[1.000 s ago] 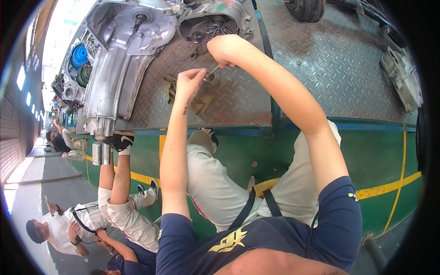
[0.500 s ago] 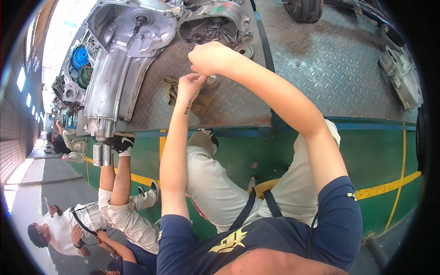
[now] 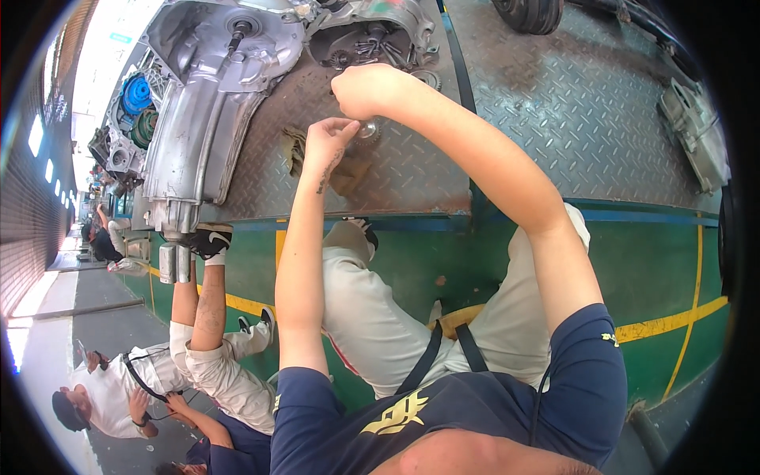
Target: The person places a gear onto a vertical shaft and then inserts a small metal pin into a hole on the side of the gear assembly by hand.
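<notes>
My left hand (image 3: 327, 139) is closed in a pinch, its thumb and fingertips touching or nearly touching the underside of my right hand. Curled like a fist and bent inward, my right hand (image 3: 362, 91) sits just beyond it. Whatever the fingers hold is hidden or too small to name. A toothed metal gear (image 3: 366, 134) lies on the bench right beside the hands, partly covered by them. Beneath my left wrist is a crumpled brown cloth (image 3: 348, 176). Another gear (image 3: 430, 79) shows behind my right wrist, next to an open metal housing (image 3: 412, 32) with several bolts in it.
A large silver gearbox casing (image 3: 194, 134) stands on the left of the steel tread-plate bench (image 3: 546, 119). A grey metal casing (image 3: 691, 134) lies at the far right, and a black wheel-like part (image 3: 529, 12) at the back. Other people (image 3: 103, 400) sit at the lower left.
Both hands have shifted slightly away from me, the right one also a little to the right. The left thumb and fingers stay pinched together.
</notes>
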Demonstrator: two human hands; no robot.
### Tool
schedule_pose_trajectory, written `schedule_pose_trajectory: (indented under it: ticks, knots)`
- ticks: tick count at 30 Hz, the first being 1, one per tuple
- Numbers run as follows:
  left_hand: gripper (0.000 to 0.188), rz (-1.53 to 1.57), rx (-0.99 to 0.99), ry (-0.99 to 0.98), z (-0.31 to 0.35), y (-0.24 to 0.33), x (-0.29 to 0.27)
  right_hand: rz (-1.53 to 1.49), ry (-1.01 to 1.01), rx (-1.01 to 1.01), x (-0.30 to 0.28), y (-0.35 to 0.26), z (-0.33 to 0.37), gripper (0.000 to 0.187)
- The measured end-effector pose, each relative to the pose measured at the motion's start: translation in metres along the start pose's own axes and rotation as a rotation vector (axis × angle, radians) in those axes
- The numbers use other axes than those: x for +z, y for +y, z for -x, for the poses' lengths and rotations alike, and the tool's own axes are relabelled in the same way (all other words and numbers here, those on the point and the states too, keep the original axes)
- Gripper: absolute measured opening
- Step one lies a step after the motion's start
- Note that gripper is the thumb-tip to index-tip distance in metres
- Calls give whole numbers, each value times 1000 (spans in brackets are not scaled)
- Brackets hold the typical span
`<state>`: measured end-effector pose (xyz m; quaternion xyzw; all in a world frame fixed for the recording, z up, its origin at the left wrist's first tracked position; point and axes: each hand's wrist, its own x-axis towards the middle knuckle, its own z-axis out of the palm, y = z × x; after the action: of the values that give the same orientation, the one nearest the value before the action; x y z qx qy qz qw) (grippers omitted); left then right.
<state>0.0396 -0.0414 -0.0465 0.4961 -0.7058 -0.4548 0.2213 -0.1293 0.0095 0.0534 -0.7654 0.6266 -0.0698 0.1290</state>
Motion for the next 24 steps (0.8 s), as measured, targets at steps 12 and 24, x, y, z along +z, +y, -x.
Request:
schedule_pose_trajectory:
  ticks: [12, 24]
  knots:
    - [26, -58, -79, -45, -4, -7, -6, 87, 233, -194, 19, -9, -4, 13]
    - [19, 4, -91, -3, -5, -7, -5, 119, 393, -303, 48, -15, -20, 14]
